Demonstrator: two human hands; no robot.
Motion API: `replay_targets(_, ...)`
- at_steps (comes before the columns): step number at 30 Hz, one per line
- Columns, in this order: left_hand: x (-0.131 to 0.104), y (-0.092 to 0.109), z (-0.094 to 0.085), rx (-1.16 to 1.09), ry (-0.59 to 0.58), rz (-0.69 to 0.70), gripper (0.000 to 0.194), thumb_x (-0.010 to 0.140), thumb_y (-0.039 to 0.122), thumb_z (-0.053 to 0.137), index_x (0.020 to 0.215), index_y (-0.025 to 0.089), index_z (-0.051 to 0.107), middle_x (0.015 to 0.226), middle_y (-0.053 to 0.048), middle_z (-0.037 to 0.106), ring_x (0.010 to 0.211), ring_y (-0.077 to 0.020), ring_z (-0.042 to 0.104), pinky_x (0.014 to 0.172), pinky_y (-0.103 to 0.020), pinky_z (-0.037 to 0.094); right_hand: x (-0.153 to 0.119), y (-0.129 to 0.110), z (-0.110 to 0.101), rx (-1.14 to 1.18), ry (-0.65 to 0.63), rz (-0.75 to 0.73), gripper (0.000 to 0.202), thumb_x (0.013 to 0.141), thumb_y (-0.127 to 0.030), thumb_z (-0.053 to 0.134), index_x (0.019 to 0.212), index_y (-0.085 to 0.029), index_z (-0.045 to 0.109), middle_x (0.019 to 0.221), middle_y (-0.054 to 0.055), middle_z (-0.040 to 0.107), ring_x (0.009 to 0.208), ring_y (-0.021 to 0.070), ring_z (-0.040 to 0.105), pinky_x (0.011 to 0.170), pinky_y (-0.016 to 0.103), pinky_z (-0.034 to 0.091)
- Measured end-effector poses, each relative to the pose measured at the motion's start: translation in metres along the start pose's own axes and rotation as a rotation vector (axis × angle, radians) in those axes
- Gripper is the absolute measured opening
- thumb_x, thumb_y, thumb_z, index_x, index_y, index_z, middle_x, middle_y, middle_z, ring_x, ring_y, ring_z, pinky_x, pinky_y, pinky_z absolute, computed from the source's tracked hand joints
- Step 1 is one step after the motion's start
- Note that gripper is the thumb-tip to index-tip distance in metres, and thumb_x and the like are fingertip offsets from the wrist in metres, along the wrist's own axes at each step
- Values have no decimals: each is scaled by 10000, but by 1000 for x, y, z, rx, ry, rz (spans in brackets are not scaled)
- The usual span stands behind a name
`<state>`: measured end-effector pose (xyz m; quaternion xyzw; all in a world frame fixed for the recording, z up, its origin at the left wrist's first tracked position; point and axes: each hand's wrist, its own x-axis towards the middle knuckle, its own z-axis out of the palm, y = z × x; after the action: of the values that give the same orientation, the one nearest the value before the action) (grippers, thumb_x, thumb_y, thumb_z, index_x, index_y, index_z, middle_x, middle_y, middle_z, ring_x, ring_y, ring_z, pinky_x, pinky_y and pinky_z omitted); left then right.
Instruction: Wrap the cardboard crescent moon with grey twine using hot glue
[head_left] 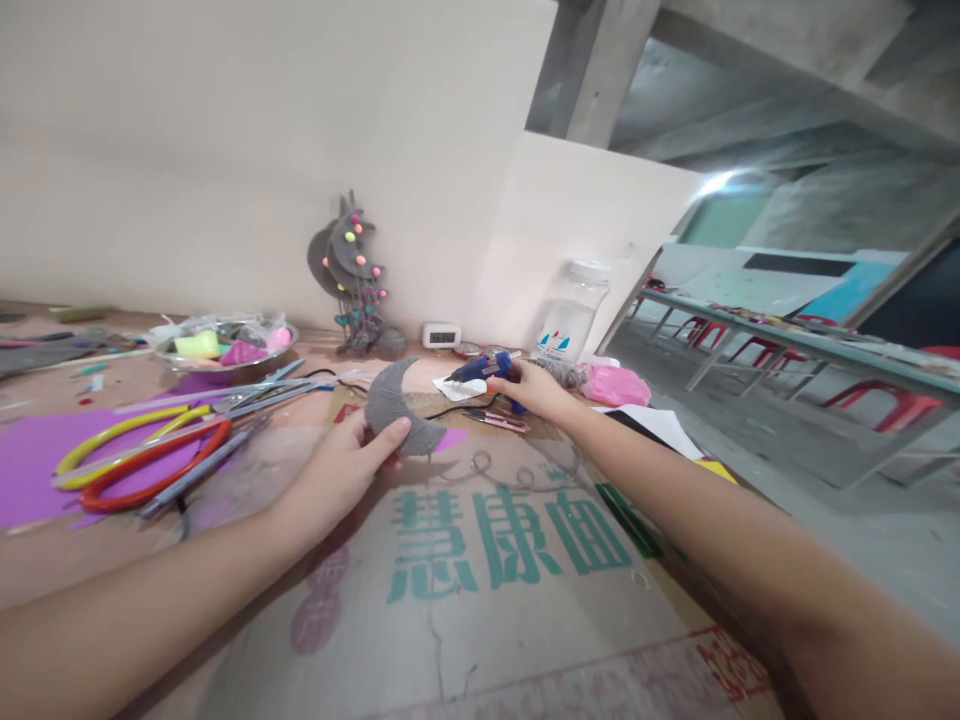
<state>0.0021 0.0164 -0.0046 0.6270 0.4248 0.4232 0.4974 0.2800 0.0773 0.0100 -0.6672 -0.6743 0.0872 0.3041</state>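
My left hand [360,455] pinches the lower left part of a grey, yarn-wrapped crescent [394,405], held above the printed plastic sheet. My right hand [529,390] is closed round a blue glue gun [484,368], whose nozzle points left over a small white pad [459,388], to the right of the crescent. A grey strand of yarn [517,480] lies in loops on the sheet. Just below the glue gun is a pink-handled tool [499,420].
Yellow and red scissors [150,450] lie on purple sheets at left, near a bowl [225,365]. A crescent ornament [349,260], a timer [441,335] and a plastic bottle [574,315] stand by the board. A pink bag [615,385] is at right.
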Motion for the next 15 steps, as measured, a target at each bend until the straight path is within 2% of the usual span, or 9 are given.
replay_targets(4,-1,2,1,-30,-5,1,297,767,451,584,789,154,578,598,30,567,575,-131,513,549,-232,393,-26,1,-15,14,150,-38,417,815,-420,544,1120,-137,531,990,91,633,859,178,583,754,292,451)
replay_targets(6,-2,4,2,-55,-2,-10,289,764,439,591,796,152,587,612,24,579,572,-130,515,547,-235,398,-46,-7,-20,3,215,-54,360,853,-431,481,1052,-139,546,974,92,620,884,187,564,775,309,436)
replay_targets(7,-2,5,2,-67,2,-17,285,763,431,595,805,150,592,630,18,590,579,-131,520,553,-237,406,-57,-13,-22,-2,209,-77,323,849,-445,487,959,-155,579,909,71,628,853,184,567,765,307,433)
replay_targets(9,-3,5,2,-88,6,-13,277,757,415,608,824,146,597,676,6,606,599,-133,535,570,-241,425,-78,-31,-22,-91,-23,-239,318,861,-459,479,829,-178,624,822,47,638,781,175,569,736,308,426)
replay_targets(11,-3,5,2,-111,11,13,283,754,405,616,867,146,593,720,1,612,611,-128,544,583,-239,440,-96,-51,-18,-180,-185,-399,322,837,-484,523,854,-191,657,861,53,649,846,195,570,778,331,414)
replay_targets(13,-3,5,1,-127,11,35,306,755,394,617,937,150,586,755,2,613,606,-118,542,580,-232,447,-107,-67,-9,-204,-283,-546,391,763,-541,599,932,-193,659,898,66,643,896,212,558,786,335,413)
replay_targets(15,-3,7,1,-145,-7,50,366,752,373,620,1045,160,569,803,-1,621,598,-110,539,567,-225,447,-113,-76,2,-178,-311,-616,349,786,-487,604,958,-187,650,924,71,629,888,195,554,770,315,419)
